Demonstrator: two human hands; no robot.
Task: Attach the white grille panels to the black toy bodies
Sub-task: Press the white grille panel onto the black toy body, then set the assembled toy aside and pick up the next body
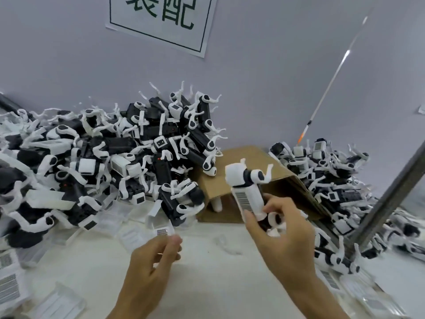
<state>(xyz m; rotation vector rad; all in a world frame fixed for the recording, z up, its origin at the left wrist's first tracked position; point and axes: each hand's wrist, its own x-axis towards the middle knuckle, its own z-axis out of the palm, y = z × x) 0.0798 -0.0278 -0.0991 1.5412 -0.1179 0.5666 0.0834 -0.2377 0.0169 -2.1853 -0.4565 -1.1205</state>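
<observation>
My right hand (pixel 281 229) grips a black toy body (pixel 249 192) by its lower end, held up over the table. A white grille panel (pixel 247 199) lies along that body's top, and its white head points away from me. My left hand (pixel 158 254) pinches a small white grille panel (pixel 162 231) between thumb and fingertips, just in front of the big pile. The two hands are apart, with the panel to the left of the held body.
A large heap of black-and-white toy bodies (pixel 110 157) fills the left and back. A second heap (pixel 333 187) lies right. A brown cardboard sheet (pixel 243 171) sits between them. Loose white panels (pixel 13 284) lie at the lower left. A grey metal bar (pixel 391 192) slants at right.
</observation>
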